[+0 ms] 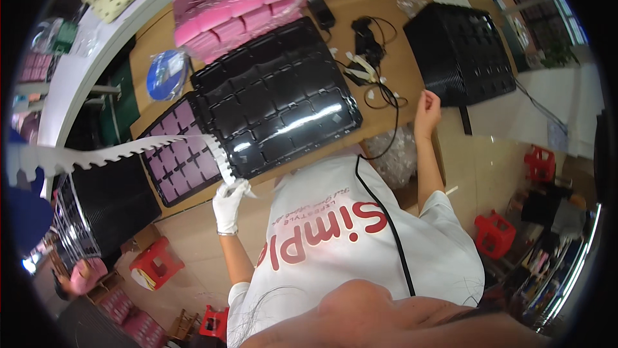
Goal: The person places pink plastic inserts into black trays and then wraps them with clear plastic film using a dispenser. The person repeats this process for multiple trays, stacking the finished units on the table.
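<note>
My left hand [226, 210], in a white glove, is closed around the end of a long white strip with a toothed edge [122, 147]. The strip bends over the near left corner of a black plastic tray [283, 100] and stretches away to the left. Beside that tray lies another black tray [183, 148] with pink pieces in its compartments. My right hand [427, 113] is bare and raised at the table's right part, its fingertips pinched together. Whether anything small is between them I cannot make out.
Pink foam blocks in clear film [238, 17] sit behind the trays, near a blue tape roll [167, 76]. Cables [380, 78] lie right of centre. Stacks of black trays stand right [460, 52] and left [106, 203]. Red stools [158, 263] are on the floor.
</note>
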Action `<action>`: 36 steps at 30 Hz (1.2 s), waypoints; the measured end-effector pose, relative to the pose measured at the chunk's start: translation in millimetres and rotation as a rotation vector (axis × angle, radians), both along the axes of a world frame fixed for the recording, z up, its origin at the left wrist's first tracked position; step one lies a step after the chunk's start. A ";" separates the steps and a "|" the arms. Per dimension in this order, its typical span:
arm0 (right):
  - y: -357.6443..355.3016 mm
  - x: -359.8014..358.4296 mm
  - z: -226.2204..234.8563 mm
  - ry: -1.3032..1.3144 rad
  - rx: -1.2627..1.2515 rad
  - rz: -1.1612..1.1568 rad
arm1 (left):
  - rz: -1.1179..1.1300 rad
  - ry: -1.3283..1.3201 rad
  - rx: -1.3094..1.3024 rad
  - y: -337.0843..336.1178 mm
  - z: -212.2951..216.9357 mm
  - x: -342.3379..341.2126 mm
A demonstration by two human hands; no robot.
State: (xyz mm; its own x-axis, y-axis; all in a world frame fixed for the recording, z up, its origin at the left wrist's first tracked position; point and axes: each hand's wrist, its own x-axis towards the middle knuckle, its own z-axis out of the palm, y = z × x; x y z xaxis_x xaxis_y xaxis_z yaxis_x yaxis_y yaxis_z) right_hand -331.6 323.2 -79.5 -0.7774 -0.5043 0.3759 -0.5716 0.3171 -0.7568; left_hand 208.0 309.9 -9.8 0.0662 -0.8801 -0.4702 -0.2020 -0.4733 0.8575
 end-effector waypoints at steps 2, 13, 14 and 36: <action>-61.7 37.5 30.5 0.052 -0.095 0.291 | 0.049 0.090 0.107 14.1 -3.2 25.5; -368.2 187.7 91.4 0.800 -0.195 1.200 | -0.167 -0.231 0.277 49.0 -31.2 45.8; -375.5 187.0 89.6 0.863 -0.095 1.209 | -0.165 -0.188 0.308 49.3 -34.8 44.2; -389.1 209.5 111.0 0.523 -0.528 0.834 | -0.633 -0.832 -1.248 -240.3 51.7 -96.4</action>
State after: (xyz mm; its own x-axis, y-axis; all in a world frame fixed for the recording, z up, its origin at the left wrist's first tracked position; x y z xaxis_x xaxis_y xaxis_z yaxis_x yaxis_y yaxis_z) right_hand -122.1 -65.9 31.5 0.0468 -0.4748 0.8788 -0.7428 -0.6048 -0.2872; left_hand 111.7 69.6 41.8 -0.5773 -0.6492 0.4952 -0.6609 0.7277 0.1835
